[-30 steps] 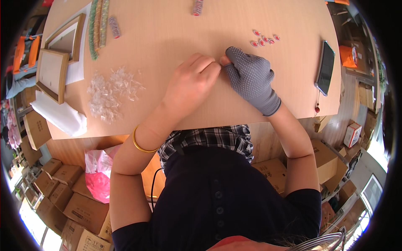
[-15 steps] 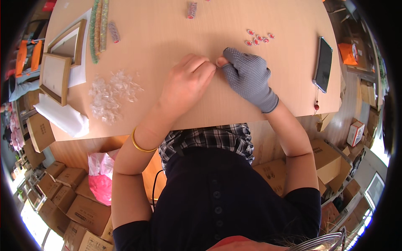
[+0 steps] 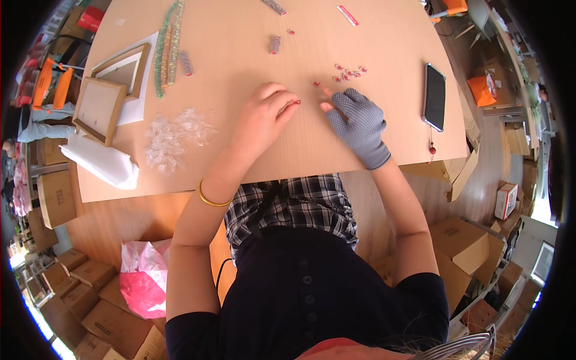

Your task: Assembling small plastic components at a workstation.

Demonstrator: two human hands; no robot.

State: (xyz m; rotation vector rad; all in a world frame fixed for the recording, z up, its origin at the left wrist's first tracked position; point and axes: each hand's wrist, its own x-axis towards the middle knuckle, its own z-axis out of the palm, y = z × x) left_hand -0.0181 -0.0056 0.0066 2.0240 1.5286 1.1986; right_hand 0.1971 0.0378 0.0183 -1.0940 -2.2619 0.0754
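My bare left hand [image 3: 268, 117] is closed in a pinch on a small red piece [image 3: 298, 102], only part of which shows at the fingertips. In a grey dotted fingerless-tip glove, my right hand [image 3: 360, 123] has its thumb and index finger apart, with nothing visible between them. A single small red-and-silver piece [image 3: 316, 84] lies on the table just beyond the right index fingertip. Behind the right hand lies a loose group of several similar red-and-silver pieces [image 3: 349, 73]. Farther off are another lone red piece [image 3: 291, 32] and a short wrapped stack [image 3: 274, 45].
Clear plastic scraps [image 3: 177, 141] are heaped left of my left hand. Wooden frames [image 3: 99, 108], a white folded sheet [image 3: 99, 162] and long bead-like strands [image 3: 168, 51] lie farther left. A phone [image 3: 434, 98] rests near the right edge; a red strip [image 3: 347, 15] lies far back.
My hands have moved apart, and the right thumb and index finger have opened. A small red piece now shows at my left fingertips, another beyond my right index finger. The view has shifted.
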